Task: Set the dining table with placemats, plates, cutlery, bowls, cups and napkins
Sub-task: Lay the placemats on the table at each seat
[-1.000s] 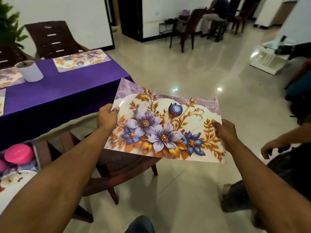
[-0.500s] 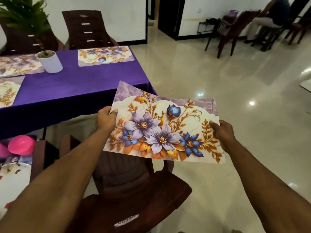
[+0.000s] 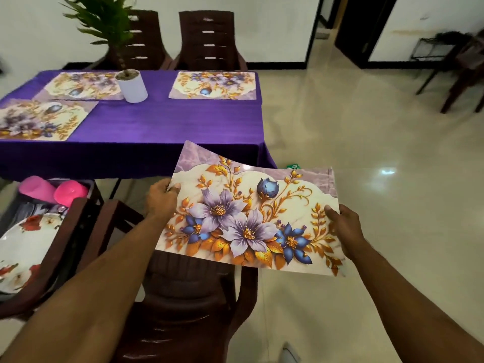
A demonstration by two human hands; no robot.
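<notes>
The placemat (image 3: 248,221) is held in the air in front of the person, above a dark chair (image 3: 188,297) and just short of the near right corner of the table (image 3: 162,132). It does not touch the table. The left hand (image 3: 161,203) pinches the left short edge, thumb on top; the right hand (image 3: 345,226) pinches the right short edge in the same way. Each grip is therefore narrow and closed on the mat. Holding the two short edges keeps the thin sheet spread and roughly level, printed side up; the far left corner curls upward, so the sheet is evidently flexible.

Three matching mats already lie on the purple cloth: one at the near left (image 3: 39,119), one at the far left (image 3: 83,85), one at the far right (image 3: 214,85). The near right area of the cloth is bare, so this is judged to be the intended place for the fourth mat.

Surroundings:
- A white plant pot (image 3: 133,86) stands between the two far mats, touching or overlapping the far left one.
- Pink cups (image 3: 52,191) and a flowered plate (image 3: 23,247) wait on a second chair (image 3: 86,226) at the left.

Obstruction: the chair below the mat stands between the person and the table edge; reaching over its back appears necessary.
</notes>
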